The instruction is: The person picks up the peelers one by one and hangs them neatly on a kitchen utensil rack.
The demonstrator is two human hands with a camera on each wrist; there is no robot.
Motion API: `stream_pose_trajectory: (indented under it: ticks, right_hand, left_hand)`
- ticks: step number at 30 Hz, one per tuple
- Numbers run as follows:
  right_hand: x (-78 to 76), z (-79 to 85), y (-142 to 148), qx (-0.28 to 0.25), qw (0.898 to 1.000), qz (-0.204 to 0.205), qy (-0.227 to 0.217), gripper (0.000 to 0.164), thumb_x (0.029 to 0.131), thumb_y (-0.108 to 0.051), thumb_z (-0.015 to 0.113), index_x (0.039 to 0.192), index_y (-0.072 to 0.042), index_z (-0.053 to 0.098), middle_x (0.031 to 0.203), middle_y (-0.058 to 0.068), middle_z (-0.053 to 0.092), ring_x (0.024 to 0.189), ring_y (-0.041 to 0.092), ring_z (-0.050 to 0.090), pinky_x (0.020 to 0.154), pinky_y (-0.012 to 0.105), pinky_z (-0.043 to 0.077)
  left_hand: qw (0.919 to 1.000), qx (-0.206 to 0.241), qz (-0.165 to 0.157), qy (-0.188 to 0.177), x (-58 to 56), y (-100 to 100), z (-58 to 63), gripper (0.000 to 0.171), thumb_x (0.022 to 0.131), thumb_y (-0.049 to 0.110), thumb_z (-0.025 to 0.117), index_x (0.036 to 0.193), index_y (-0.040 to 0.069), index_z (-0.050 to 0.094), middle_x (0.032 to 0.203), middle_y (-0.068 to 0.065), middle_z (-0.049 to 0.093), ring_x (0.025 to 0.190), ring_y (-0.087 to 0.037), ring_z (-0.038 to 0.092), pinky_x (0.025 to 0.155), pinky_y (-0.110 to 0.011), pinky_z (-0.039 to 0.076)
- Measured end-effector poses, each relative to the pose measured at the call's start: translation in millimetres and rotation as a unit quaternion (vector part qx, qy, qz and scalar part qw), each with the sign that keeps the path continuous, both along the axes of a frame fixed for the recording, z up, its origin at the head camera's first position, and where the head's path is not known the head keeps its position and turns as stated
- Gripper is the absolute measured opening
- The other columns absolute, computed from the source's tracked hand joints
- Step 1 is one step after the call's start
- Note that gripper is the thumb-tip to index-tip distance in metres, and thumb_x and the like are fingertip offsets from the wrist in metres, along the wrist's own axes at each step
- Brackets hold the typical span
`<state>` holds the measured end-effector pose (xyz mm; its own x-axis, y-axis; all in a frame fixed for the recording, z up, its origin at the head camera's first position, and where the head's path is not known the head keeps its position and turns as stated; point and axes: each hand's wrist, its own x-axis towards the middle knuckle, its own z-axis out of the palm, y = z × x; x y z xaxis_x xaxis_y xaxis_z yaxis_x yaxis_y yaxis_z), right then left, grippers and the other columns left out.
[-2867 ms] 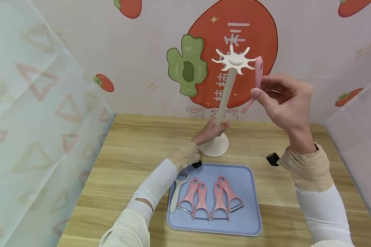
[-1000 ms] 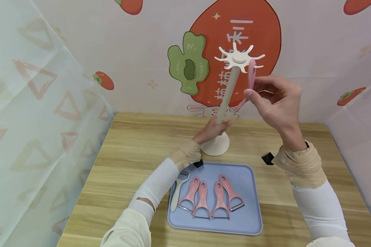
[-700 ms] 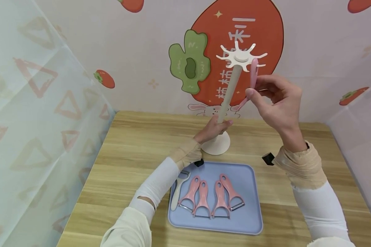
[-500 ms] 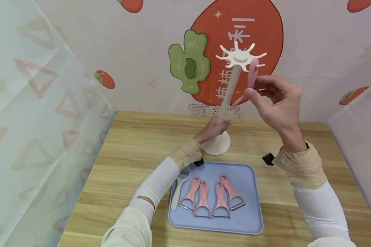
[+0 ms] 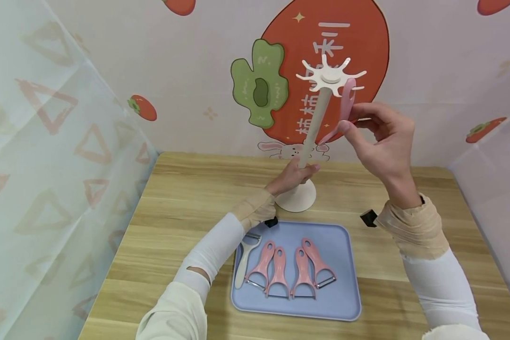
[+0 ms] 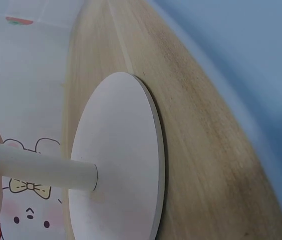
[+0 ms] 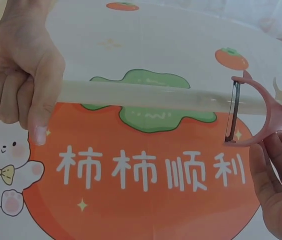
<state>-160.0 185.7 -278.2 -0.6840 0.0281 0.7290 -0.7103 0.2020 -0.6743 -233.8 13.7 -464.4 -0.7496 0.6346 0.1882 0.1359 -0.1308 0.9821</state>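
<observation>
My left hand [image 5: 292,177] grips the pole of a white stand [image 5: 316,118], low down above its round base [image 6: 116,150]. At the top, a ring of curved hooks [image 5: 330,75] spreads outward. Between thumb and fingers, my right hand [image 5: 384,141] pinches a pink peeler [image 5: 347,101] by its handle. The holed end of that handle points up and overlaps a hook on the right side, whose tip shows past it. In the right wrist view, the peeler's blade [image 7: 234,112] faces the pole.
A blue tray [image 5: 335,302] lies in front of the stand on the wooden table [image 5: 187,208]. It bears several pink peelers [image 5: 279,274] and a white peeler [image 5: 244,264] at its left. Patterned cloth walls [image 5: 195,71] stand behind and on both sides.
The right hand has carried the pink peeler left, from beyond the hook tips to overlapping a hook. Its blade end has swung left toward the pole. My left hand keeps its grip.
</observation>
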Motion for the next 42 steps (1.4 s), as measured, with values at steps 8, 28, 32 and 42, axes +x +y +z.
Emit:
stream_pose_trajectory:
  ticks: [8, 28, 32, 42]
  right_hand:
    - [9.6, 8.4, -9, -0.012, 1.000, 0.014, 0.001, 0.025, 0.084, 0.008, 0.074, 0.105, 0.022, 0.069, 0.093, 0.008, 0.073, 0.086, 0.022, 0.069, 0.079, 0.024, 0.057]
    - [4.6, -6.4, 6, 0.003, 1.000, -0.003, -0.007, 0.026, 0.085, 0.008, 0.073, 0.108, 0.019, 0.070, 0.099, 0.023, 0.071, 0.089, 0.022, 0.069, 0.084, 0.023, 0.057]
    - [1.4, -17.1, 15, -0.010, 1.000, 0.003, -0.013, 0.026, 0.083, 0.010, 0.074, 0.107, 0.020, 0.070, 0.099, 0.023, 0.071, 0.089, 0.022, 0.069, 0.083, 0.023, 0.057]
    - [24.9, -26.9, 17, -0.046, 0.998, 0.031, -0.019, 0.024, 0.081, 0.016, 0.071, 0.102, 0.026, 0.065, 0.095, 0.011, 0.073, 0.087, 0.020, 0.070, 0.081, 0.023, 0.057]
  left_hand:
    - [1.0000, 0.004, -0.003, 0.007, -1.6, -1, -1.1, 0.031, 0.106, 0.018, 0.056, 0.082, 0.004, 0.043, 0.056, 0.000, 0.031, 0.047, -0.016, 0.025, 0.048, -0.028, 0.021]
    - [1.0000, -0.002, 0.004, 0.009, -1.5, -1, -1.7, 0.040, 0.106, 0.021, 0.056, 0.072, 0.005, 0.041, 0.055, 0.001, 0.032, 0.046, -0.015, 0.025, 0.047, -0.028, 0.021]
    - [0.9999, -0.001, 0.006, 0.010, -1.7, -1, -1.7, 0.041, 0.106, 0.021, 0.056, 0.071, 0.005, 0.041, 0.054, 0.001, 0.031, 0.046, -0.015, 0.024, 0.047, -0.028, 0.020]
    - [0.9999, -0.002, -0.001, 0.013, -2.8, 1, -1.8, 0.040, 0.105, 0.022, 0.057, 0.072, 0.005, 0.042, 0.054, 0.000, 0.031, 0.046, -0.016, 0.025, 0.048, -0.027, 0.020]
